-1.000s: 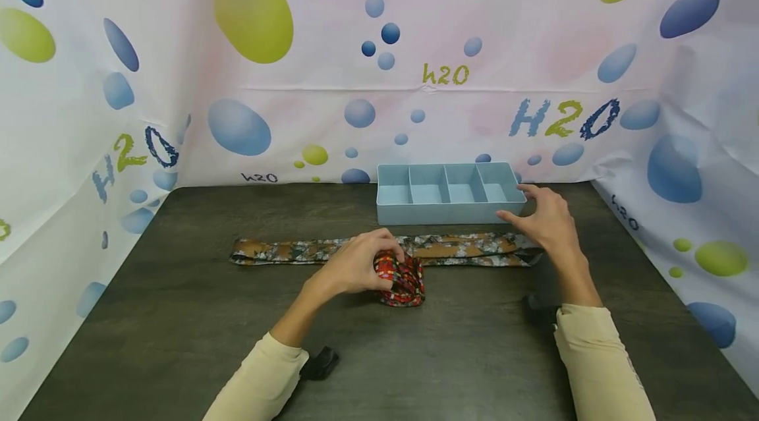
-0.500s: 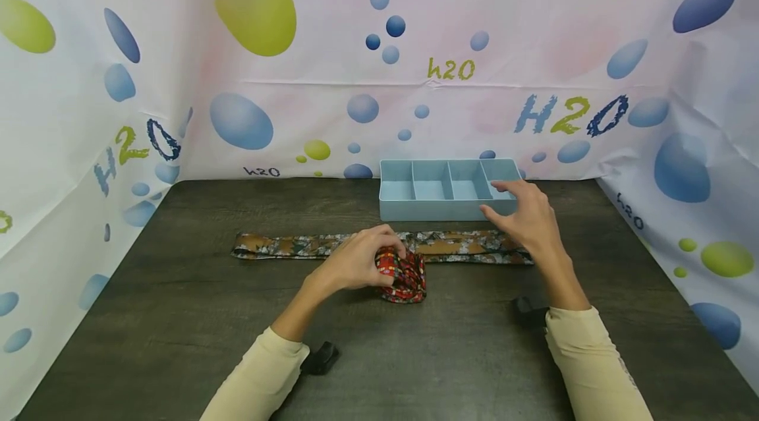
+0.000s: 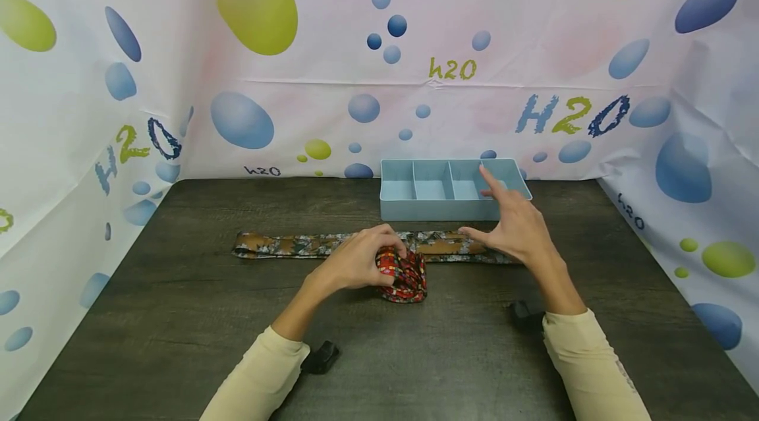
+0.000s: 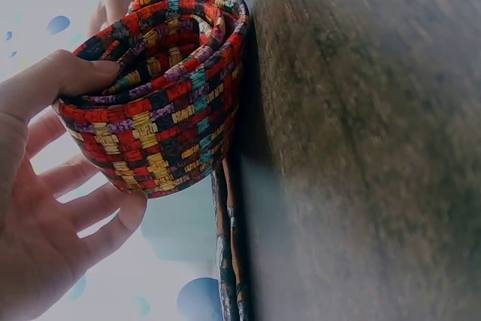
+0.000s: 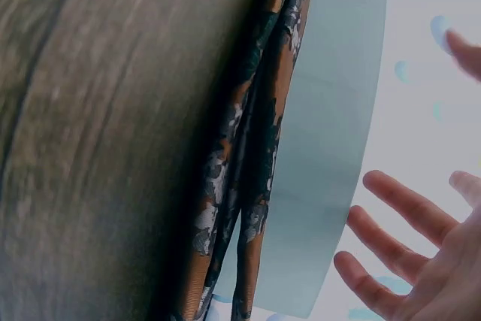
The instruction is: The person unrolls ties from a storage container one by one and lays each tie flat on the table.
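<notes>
Left grip (image 3: 358, 261) is pinching the red checked roll (image 3: 409, 282), thumb at the rim. Right grip (image 3: 517, 223) is spread wide w/ nothing in it; roll's to its left & a bit nearer. Camo strip (image 3: 439, 248) runs left-right just far of the roll, then a 4-slot blue box (image 3: 439, 211). Dark wood-look counter (image 3: 462, 355), bubble-print backdrop (image 3: 314, 32) on the far side btw.
</notes>
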Demonstrator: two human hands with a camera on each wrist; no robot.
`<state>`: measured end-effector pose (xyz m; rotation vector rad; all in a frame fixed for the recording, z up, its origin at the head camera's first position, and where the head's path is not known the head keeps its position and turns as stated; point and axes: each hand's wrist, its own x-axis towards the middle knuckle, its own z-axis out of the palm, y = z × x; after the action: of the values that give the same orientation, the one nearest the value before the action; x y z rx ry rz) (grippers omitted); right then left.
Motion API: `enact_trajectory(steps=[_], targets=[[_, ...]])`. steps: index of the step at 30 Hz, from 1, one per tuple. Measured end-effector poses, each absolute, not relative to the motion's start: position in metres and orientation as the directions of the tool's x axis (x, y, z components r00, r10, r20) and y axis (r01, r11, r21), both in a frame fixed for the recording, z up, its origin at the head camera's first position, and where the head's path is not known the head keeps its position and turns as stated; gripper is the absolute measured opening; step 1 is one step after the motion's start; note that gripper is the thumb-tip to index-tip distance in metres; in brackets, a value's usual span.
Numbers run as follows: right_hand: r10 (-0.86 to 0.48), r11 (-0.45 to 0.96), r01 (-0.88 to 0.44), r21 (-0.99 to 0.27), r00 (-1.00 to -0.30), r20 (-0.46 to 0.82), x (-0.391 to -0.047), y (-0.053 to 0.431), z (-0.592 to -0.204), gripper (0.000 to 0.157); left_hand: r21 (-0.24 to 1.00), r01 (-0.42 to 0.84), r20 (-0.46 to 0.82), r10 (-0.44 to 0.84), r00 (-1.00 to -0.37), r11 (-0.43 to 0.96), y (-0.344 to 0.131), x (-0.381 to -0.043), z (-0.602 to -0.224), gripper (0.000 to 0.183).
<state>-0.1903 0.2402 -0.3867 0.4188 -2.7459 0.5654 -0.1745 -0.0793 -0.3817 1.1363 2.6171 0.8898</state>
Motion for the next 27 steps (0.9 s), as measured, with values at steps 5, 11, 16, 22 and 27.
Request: enact_trajectory(steps=[5, 11, 16, 22, 27], targets=[[-0.256, 0.889, -0.379, -0.259, -0.878, 0.405, -0.189, 0.238, -0.386, 0.119, 0.572, 0.62, 0.09, 0.711, -0.698, 0.536, -0.079, -0.175, -0.382, 0.031], [-0.297, 0.841, -0.445, -0.308, -0.854, 0.427, -0.188, 0.231, -0.384, 0.1, 0.563, 0.621, 0.087, 0.707, -0.702, 0.546, -0.079, -0.175, -0.381, 0.032], [-0.35, 0.762, -0.514, -0.394, -0.839, 0.417, -0.188, 0.224, -0.384, 0.073, 0.552, 0.628, 0.091, 0.709, -0.7, 0.549, -0.08, -0.174, -0.38, 0.033], [-0.469, 0.643, -0.631, -0.434, -0.772, 0.429, -0.188, 0.216, -0.384, 0.05, 0.554, 0.629, 0.089, 0.713, -0.696, 0.545, -0.08, -0.175, -0.381, 0.033], [-0.584, 0.551, -0.688, -0.473, -0.723, 0.371, -0.187, 0.208, -0.385, 0.041, 0.56, 0.624, 0.082, 0.713, -0.696, 0.545, -0.08, -0.175, -0.382, 0.034]])
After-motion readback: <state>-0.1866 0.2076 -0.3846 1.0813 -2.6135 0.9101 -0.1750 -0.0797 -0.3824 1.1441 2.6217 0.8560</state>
